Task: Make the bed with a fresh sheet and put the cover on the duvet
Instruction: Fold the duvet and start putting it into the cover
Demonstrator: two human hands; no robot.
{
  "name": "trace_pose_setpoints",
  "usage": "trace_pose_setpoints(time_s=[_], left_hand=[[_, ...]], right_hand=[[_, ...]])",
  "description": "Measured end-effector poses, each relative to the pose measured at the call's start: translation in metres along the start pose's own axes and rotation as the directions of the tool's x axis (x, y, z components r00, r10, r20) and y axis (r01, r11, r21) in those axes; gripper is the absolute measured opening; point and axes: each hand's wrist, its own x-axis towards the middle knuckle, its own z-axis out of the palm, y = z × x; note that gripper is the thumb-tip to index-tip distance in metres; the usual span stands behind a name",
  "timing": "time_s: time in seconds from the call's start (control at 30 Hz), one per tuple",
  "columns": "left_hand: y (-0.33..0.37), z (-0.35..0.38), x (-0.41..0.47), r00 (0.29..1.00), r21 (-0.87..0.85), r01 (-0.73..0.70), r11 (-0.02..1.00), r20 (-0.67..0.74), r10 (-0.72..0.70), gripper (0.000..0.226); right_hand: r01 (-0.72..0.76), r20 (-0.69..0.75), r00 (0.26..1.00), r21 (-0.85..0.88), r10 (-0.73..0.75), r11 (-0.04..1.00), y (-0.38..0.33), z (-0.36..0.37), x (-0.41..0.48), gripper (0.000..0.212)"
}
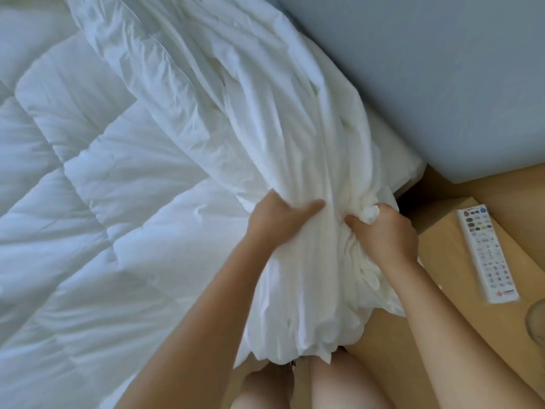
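Observation:
A white quilted duvet [97, 202] lies spread over the bed, filling the left half of the view. A bunched white duvet cover [265, 113] runs from the top centre down to my hands and hangs off the bed's corner. My left hand [280, 216] grips the gathered cover from the left, thumb across the folds. My right hand [383, 231] clutches a wad of the same cover on its right side, fingers curled tight into the cloth. The cover's lower end [295, 329] droops over my legs.
A grey padded headboard [427, 69] rises at the upper right. Beside the bed stands a light wooden nightstand [442, 261] carrying a white remote control [486, 255]. A round glass object [538, 323] shows at the right edge. Wooden floor lies below.

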Motion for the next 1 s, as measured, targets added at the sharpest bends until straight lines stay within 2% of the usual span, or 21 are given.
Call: trace_pose_setpoints(time_s=[0.03,0.1,0.17,0.2,0.27,0.33,0.37,0.4,0.43,0.47,0.5,0.57,0.6,0.67,0.73,0.77,0.8,0.87,0.97,1.0], left_hand=[[0.007,0.01,0.0,1.0,0.009,-0.013,1.0,-0.004,0.013,0.067],[0.02,0.021,0.002,0.998,0.007,-0.046,0.999,-0.037,0.046,0.06],[0.027,0.028,0.002,0.985,0.104,-0.158,0.982,-0.049,0.164,0.05],[0.028,0.03,0.0,0.971,0.193,-0.226,0.955,-0.036,0.237,0.054],[0.021,0.033,-0.006,0.926,0.338,-0.362,0.869,0.021,0.378,0.056],[0.01,0.035,-0.014,0.87,0.286,-0.486,0.826,0.064,0.489,0.043],[0.002,0.035,-0.016,0.851,0.224,-0.522,0.823,0.085,0.518,0.038],[-0.007,0.035,-0.016,0.845,0.147,-0.534,0.833,0.107,0.523,0.038],[-0.016,0.032,-0.015,0.856,0.028,-0.512,0.858,0.091,0.508,0.039],[-0.022,0.027,-0.013,0.889,-0.131,-0.452,0.883,0.025,0.458,0.035],[-0.024,0.02,-0.009,0.931,-0.303,-0.363,0.881,-0.068,0.36,0.027],[-0.021,0.001,0.01,0.976,-0.566,-0.204,0.799,-0.177,0.123,0.012],[-0.017,-0.008,0.02,0.988,-0.625,-0.146,0.767,-0.13,0.082,0.01],[-0.005,-0.012,0.034,0.984,-0.697,-0.027,0.716,0.107,0.142,0.024],[0.01,-0.01,0.037,0.925,-0.685,0.143,0.715,0.35,0.15,0.047],[0.012,-0.01,0.037,0.898,-0.67,0.169,0.723,0.407,0.167,0.053],[0.012,-0.011,0.039,0.883,-0.68,0.164,0.714,0.424,0.201,0.055],[0.007,-0.021,0.042,0.885,-0.761,0.156,0.63,0.39,0.253,0.053],[0.002,-0.046,0.05,0.944,-0.899,0.138,0.417,0.246,0.22,0.047],[0.003,-0.054,0.054,0.957,-0.929,0.136,0.345,0.213,0.197,0.056]], right_hand=[[0.007,-0.029,1.0,0.001,-0.007,1.0,-0.001,-0.003,-0.003,0.038],[0.102,-0.167,0.981,0.033,-0.095,0.994,-0.007,-0.009,-0.008,0.049],[0.274,-0.289,0.934,0.2,-0.21,0.941,-0.024,-0.017,-0.014,0.054],[0.32,-0.258,0.935,0.323,-0.242,0.891,-0.037,-0.02,-0.014,0.056],[0.263,-0.037,0.96,0.472,-0.279,0.842,-0.068,-0.02,-0.009,0.066],[0.199,0.201,0.941,0.323,-0.273,0.925,-0.096,-0.01,0.007,0.08],[0.193,0.279,0.93,0.187,-0.24,0.963,-0.108,-0.004,0.015,0.078],[0.184,0.318,0.928,0.066,-0.196,0.981,-0.117,0.0,0.022,0.063],[0.175,0.301,0.938,0.02,-0.173,0.984,-0.123,0.001,0.029,0.04],[0.152,0.254,0.954,0.056,-0.162,0.987,-0.125,0.0,0.036,0.018],[0.129,0.194,0.968,0.161,-0.16,0.978,-0.126,-0.002,0.04,0.004],[0.13,0.078,0.981,0.424,-0.179,0.896,-0.127,-0.005,0.041,0.012],[0.153,0.031,0.98,0.501,-0.194,0.852,-0.128,-0.005,0.037,0.017],[0.198,-0.013,0.974,0.516,-0.224,0.833,-0.131,-0.002,0.028,0.023],[0.217,-0.032,0.971,0.521,-0.235,0.825,-0.133,0.001,0.021,0.028],[0.211,-0.034,0.973,0.54,-0.229,0.815,-0.134,0.001,0.019,0.03],[0.199,-0.021,0.974,0.567,-0.227,0.799,-0.136,0.0,0.016,0.031],[0.205,0.031,0.961,0.589,-0.276,0.782,-0.141,-0.002,0.01,0.03],[0.32,0.084,0.91,0.483,-0.407,0.815,-0.152,0.0,-0.003,0.029],[0.362,0.083,0.894,0.445,-0.44,0.819,-0.154,0.001,-0.007,0.03]])
